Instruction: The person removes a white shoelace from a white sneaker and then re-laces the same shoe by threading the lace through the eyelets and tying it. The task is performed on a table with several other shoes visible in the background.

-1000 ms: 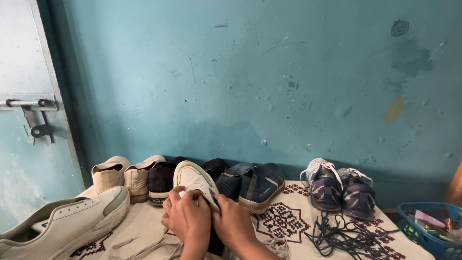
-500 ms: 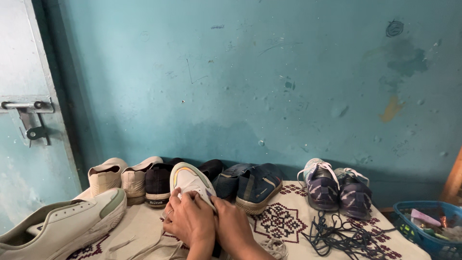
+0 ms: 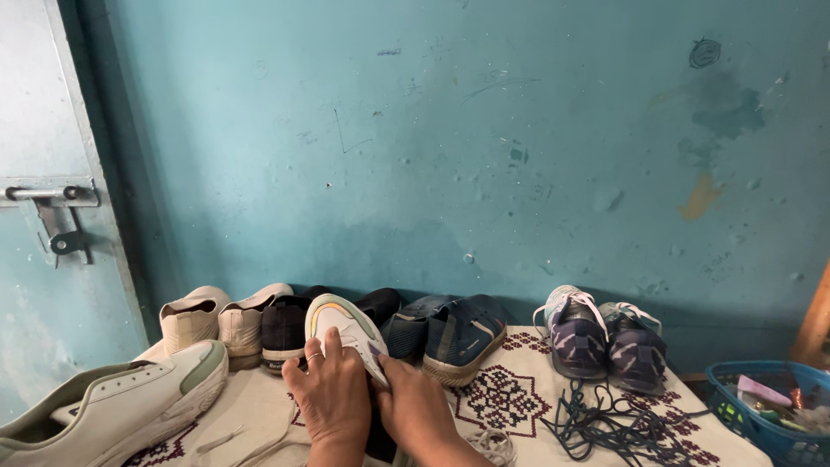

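Right now your left hand [image 3: 328,398] and right hand [image 3: 417,408] are both closed around the white sneaker [image 3: 346,327], which you hold tipped up with its pale sole facing you; the sole shows a yellow-orange line along its rim and a greenish edge, and a small purple mark sits beside your right thumb. Your left hand, with a ring on one finger, lies flat over the near side of the shoe, fingers pressed to the sole, while your right hand grips it from the other side lower down. That sneaker stands over the embroidered cloth [image 3: 510,393], in front of the row of shoes along the teal wall [image 3: 450,156]. Behind the sneaker to the left are two beige slip-ons [image 3: 216,316] and a black slip-on [image 3: 283,327]; behind it to the right, a pair of dark blue shoes [image 3: 454,330], nearly touching it. Left of the sneaker, a large white shoe with a green heel [image 3: 121,402] lies at the cloth's near-left edge with loose white laces [image 3: 251,441] beside it. Right of the sneaker there is open patterned cloth, then a tangle of dark laces [image 3: 618,424] below a purple patterned pair [image 3: 605,342]. Beyond that, past the cloth's right edge, sits a blue basket [image 3: 739,385].
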